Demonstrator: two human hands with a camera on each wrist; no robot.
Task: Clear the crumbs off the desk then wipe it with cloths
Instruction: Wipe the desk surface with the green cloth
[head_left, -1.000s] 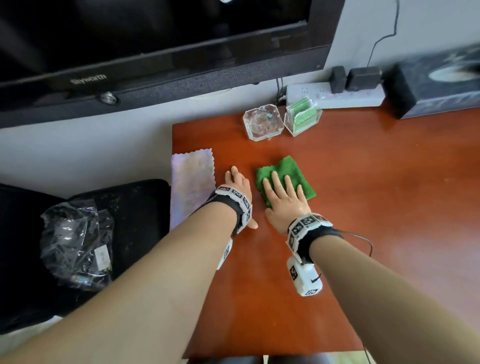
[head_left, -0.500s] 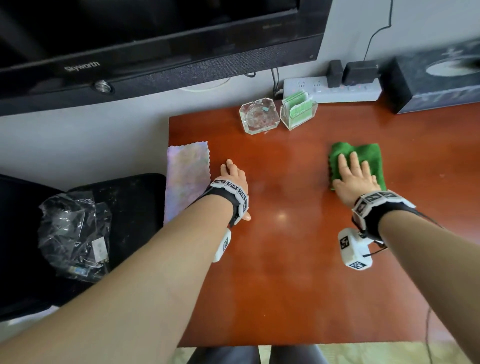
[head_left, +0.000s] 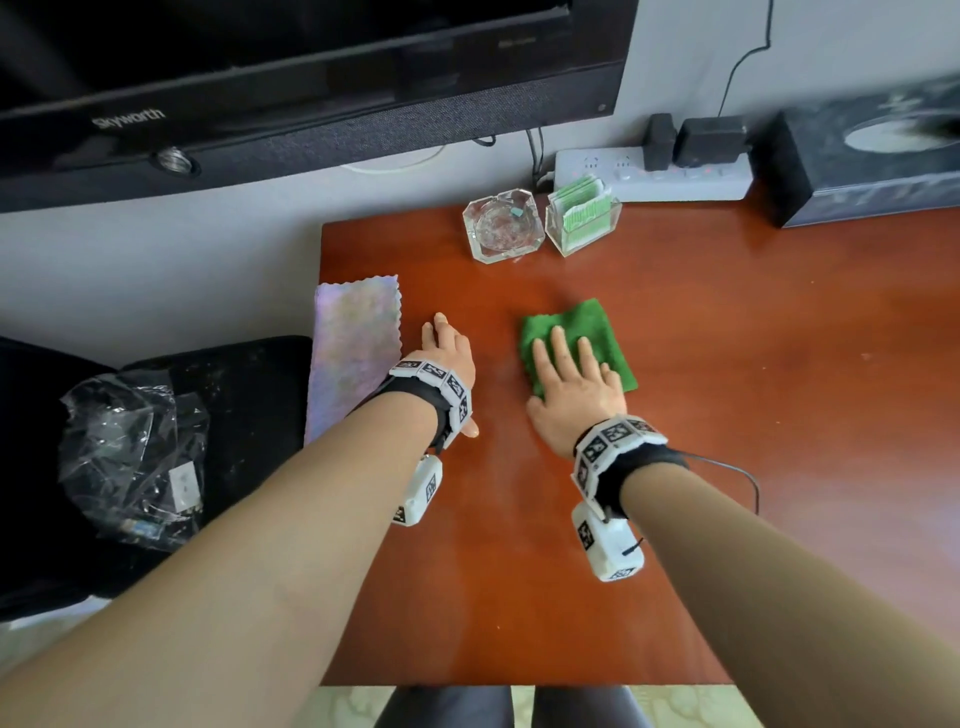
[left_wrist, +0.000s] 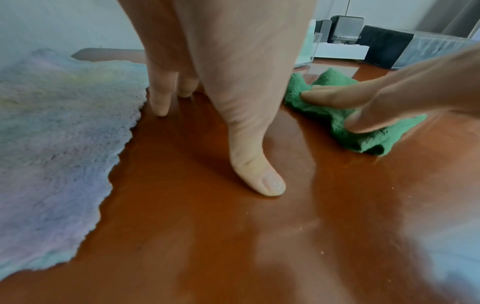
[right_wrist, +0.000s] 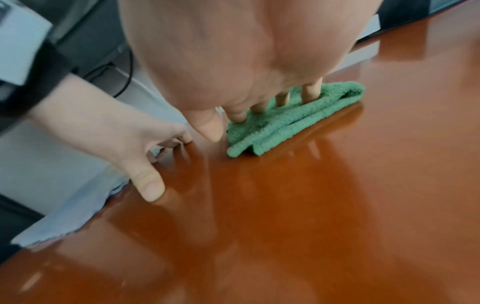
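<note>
A folded green cloth (head_left: 592, 325) lies on the reddish-brown desk (head_left: 727, 415), left of its middle. My right hand (head_left: 569, 374) lies flat on the green cloth (right_wrist: 335, 98) with straight fingers pressing it down. My left hand (head_left: 449, 358) rests on the bare desk just left of it, fingers straight, fingertips (left_wrist: 161, 107) and thumb touching the wood. A pale iridescent cloth (head_left: 356, 353) lies spread along the desk's left edge, beside the left hand (left_wrist: 233, 102). A few tiny pale crumbs (left_wrist: 322, 252) dot the wood in the left wrist view.
A glass ashtray (head_left: 503, 224) and a clear holder of green packets (head_left: 582, 215) stand at the back edge. Behind them sit a white power strip (head_left: 654, 174) and a dark box (head_left: 862, 166). A black chair with a plastic bag (head_left: 135, 457) stands left of the desk.
My right hand has slid the green cloth out to the right and then back left, close to the left hand. The left hand has stayed put.
</note>
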